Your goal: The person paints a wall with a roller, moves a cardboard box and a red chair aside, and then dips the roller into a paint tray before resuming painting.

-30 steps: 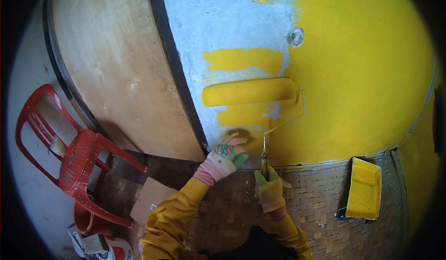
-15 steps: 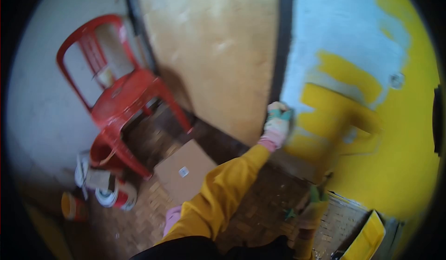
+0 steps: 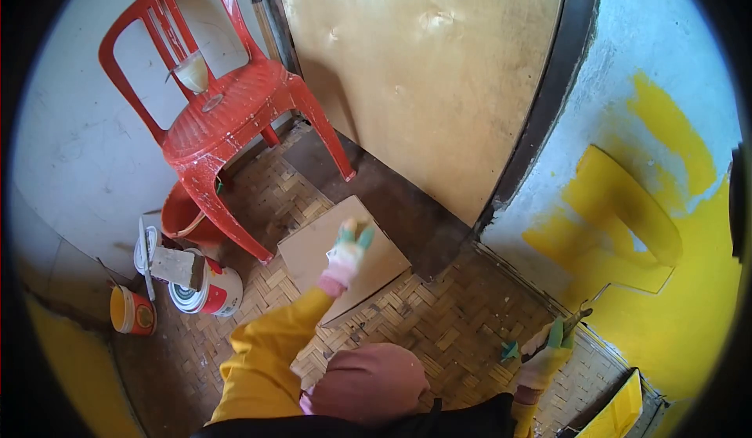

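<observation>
My right hand [image 3: 544, 352], in a light glove with green fingertips, is closed on the handle of a paint roller. The yellow roller [image 3: 630, 203] lies against the wall [image 3: 611, 297], where yellow paint partly covers pale blue. My left hand [image 3: 348, 248], gloved too, is over a flat cardboard box [image 3: 392, 262] on the woven floor. Its fingers are bent and slightly blurred, and whether it touches the box or holds anything is unclear.
A red plastic chair [image 3: 235, 109] holding a cup [image 3: 192, 72] stands at the upper left, by a red bucket [image 3: 188, 215], paint pails [image 3: 223, 293] and a small tub [image 3: 133, 313]. A yellow paint tray [image 3: 615, 410] lies lower right. The wooden door [image 3: 423, 70] is ahead.
My left hand has moved from beside the door frame down and left to over the box. The view has shifted; the roller is still against the wall in my right hand.
</observation>
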`<state>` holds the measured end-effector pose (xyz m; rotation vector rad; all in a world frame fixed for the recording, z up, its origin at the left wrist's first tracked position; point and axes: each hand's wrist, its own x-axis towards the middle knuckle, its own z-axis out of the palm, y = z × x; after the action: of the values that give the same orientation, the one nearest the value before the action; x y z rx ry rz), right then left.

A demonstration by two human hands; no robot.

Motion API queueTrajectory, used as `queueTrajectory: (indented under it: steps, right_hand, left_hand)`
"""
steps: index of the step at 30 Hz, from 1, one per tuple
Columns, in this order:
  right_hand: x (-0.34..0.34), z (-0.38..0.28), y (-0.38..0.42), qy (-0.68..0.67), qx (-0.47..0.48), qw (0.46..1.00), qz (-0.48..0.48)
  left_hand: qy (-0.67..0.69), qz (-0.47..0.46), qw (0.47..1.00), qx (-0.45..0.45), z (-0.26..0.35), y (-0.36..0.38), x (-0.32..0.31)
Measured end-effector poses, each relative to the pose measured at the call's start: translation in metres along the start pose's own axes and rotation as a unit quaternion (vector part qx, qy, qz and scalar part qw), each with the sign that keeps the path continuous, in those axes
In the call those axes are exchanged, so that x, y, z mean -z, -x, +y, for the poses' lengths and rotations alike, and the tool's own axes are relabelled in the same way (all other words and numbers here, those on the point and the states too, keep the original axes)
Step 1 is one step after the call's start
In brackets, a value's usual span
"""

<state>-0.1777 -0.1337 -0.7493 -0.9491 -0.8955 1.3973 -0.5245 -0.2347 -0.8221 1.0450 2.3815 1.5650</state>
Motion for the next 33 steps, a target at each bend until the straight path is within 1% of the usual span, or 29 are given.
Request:
queueTrajectory:
  steps: [1,2,3,4,6,7,8,9,11,12,14,15,16,17,18,22,24,27,28,29,30,31,32,33]
  right_hand:
    - [0.0,0.008,0.001,0.002,-0.003,1.0,0.001]
    - [0.003,0.017,0.001,0.061,0.027,0.998,-0.014]
    - [0.008,0.024,-0.002,0.121,0.065,0.99,-0.023]
    - [0.015,0.035,-0.004,0.123,0.081,0.989,-0.006]
    - [0.023,0.061,0.003,0.159,0.055,0.986,0.005]
    - [0.019,0.062,0.008,0.12,0.015,0.992,0.022]
    - [0.015,0.064,0.011,0.077,-0.026,0.996,0.033]
    - [0.021,0.075,0.012,0.074,-0.019,0.996,0.045]
    - [0.037,0.105,0.016,0.053,-0.085,0.994,0.052]
    - [0.044,0.114,0.018,0.049,-0.078,0.994,0.065]
    - [0.051,0.127,0.022,0.155,-0.081,0.983,0.054]
    - [0.062,0.141,0.024,0.142,-0.109,0.982,0.051]
    - [0.07,0.153,0.024,0.14,-0.108,0.982,0.06]
    - [0.074,0.162,0.024,0.181,-0.103,0.976,0.065]
    - [0.08,0.17,0.025,0.222,-0.1,0.967,0.069]
    - [0.071,0.153,0.036,0.222,-0.128,0.963,0.079]
    - [0.072,0.151,0.038,0.224,-0.174,0.956,0.074]
    - [0.075,0.15,0.043,0.24,-0.196,0.948,0.072]
    - [0.078,0.153,0.045,0.237,-0.194,0.948,0.087]
    - [0.083,0.159,0.046,0.226,-0.191,0.953,0.069]
    - [0.09,0.163,0.047,0.216,-0.187,0.957,0.056]
    - [0.093,0.166,0.048,0.211,-0.18,0.957,0.089]
    - [0.097,0.169,0.05,0.258,-0.153,0.951,0.081]
    - [0.107,0.167,0.054,0.309,-0.13,0.939,0.073]
  left_hand:
    - [0.031,-0.05,0.998,0.038,-0.005,0.023,0.005]
    - [0.065,-0.104,0.99,0.073,-0.007,0.046,0.008]
    - [0.018,-0.141,0.989,0.027,0.005,0.069,0.014]
    - [-0.024,-0.177,0.984,-0.027,0.016,0.088,0.016]
    - [0.003,-0.215,0.975,-0.053,0.007,0.123,0.007]
    - [0.134,-0.282,0.947,0.081,0.017,0.126,0.007]
    - [0.253,-0.336,0.881,0.216,0.026,0.129,0.008]
    - [0.252,-0.348,0.878,0.209,0.025,0.132,0.008]
    - [0.304,-0.35,0.852,0.242,0.022,0.139,0.009]
    - [0.302,-0.363,0.849,0.236,0.021,0.142,0.009]
    - [0.305,-0.349,0.853,0.241,0.019,0.144,0.01]
    - [0.303,-0.358,0.85,0.238,0.02,0.145,0.01]
    - [0.296,-0.355,0.849,0.256,0.021,0.146,0.011]
    - [0.289,-0.35,0.848,0.274,0.021,0.147,0.011]
    - [0.286,-0.357,0.846,0.273,0.018,0.149,0.011]
    - [0.297,-0.357,0.844,0.269,0.005,0.151,0.007]
    - [0.306,-0.358,0.839,0.273,0.002,0.152,0.004]
    - [0.303,-0.366,0.843,0.251,-0.001,0.154,0.001]
    - [0.29,-0.354,0.859,0.228,-0.001,0.156,0.001]
    - [0.278,-0.346,0.873,0.203,0.0,0.157,0.0]
    - [0.277,-0.37,0.865,0.197,0.005,0.157,0.002]
    - [0.271,-0.353,0.859,0.254,0.012,0.154,0.005]
    - [0.259,-0.343,0.848,0.31,0.013,0.149,0.002]
    - [0.26,-0.347,0.846,0.309,0.005,0.147,-0.004]
